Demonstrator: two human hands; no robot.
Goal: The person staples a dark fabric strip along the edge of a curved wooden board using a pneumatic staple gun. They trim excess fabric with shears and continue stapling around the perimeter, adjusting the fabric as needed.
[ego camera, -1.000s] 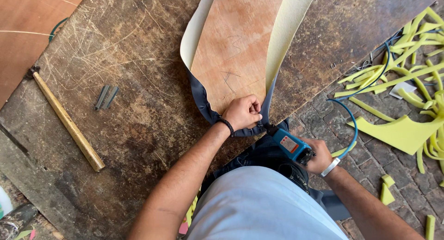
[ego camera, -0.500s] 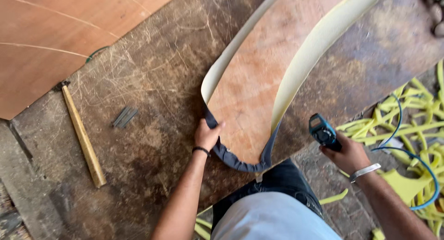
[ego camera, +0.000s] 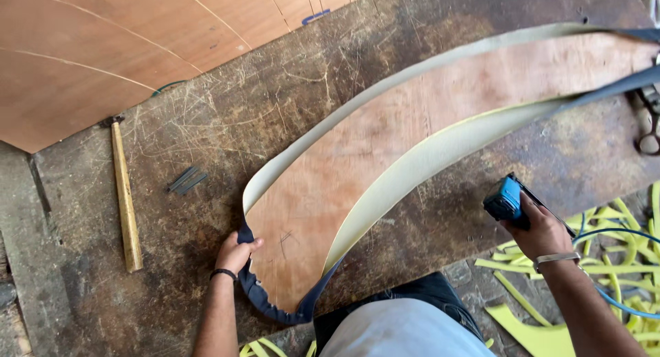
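A long curved plywood piece (ego camera: pixel 385 157) lies on the worn workbench (ego camera: pixel 206 130), edged with cream foam (ego camera: pixel 440 147) and a dark blue fabric band (ego camera: pixel 265 302) around its near end. My left hand (ego camera: pixel 237 252) grips the fabric and foam at the piece's left near edge. My right hand (ego camera: pixel 540 226) holds a blue staple gun (ego camera: pixel 507 200) above the bench's front edge, to the right of the piece and apart from it. A blue hose (ego camera: pixel 619 298) trails from the tool.
A wooden-handled hammer (ego camera: pixel 125 195) lies at the left. Strips of staples (ego camera: pixel 185 180) rest beside it. Large plywood sheets (ego camera: pixel 89 54) cover the far left. Yellow foam offcuts (ego camera: pixel 619 261) litter the floor at right. Pliers (ego camera: pixel 646 126) sit at the right edge.
The view has swung right. My left hand has slid along the fabric edge toward the left side of the piece. My right hand has lifted the staple gun up beside the bench.
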